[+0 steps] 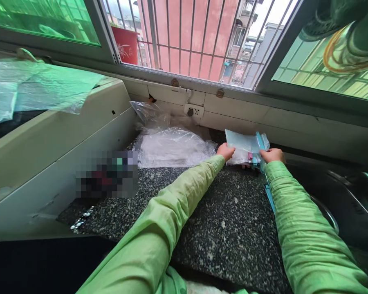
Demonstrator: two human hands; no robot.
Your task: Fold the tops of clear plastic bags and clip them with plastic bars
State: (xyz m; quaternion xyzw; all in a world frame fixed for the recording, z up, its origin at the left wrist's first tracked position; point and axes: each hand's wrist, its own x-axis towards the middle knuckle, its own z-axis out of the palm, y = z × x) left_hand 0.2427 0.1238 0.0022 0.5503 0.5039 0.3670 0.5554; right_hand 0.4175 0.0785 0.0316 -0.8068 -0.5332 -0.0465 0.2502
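Note:
Both my hands reach to the back right of the dark speckled counter [223,216]. Between them is a translucent zip bag [243,141] with a blue zip strip along its right side. My left hand [226,151] pinches the bag's left edge. At the blue strip, my right hand [272,155] has its fingers closed on the bag. Below it lie more clear zip bags [237,157] with pink and blue sliders, partly covered. Left of my left hand is a large clear plastic package [176,147] with whitish contents that I cannot make out.
A steel sink [331,183] adjoins the counter at the right. A socket [194,111] is on the back wall below a barred window [187,41]. Plastic sheeting [49,85] covers a raised ledge at left; a pixelated patch hides something on the counter.

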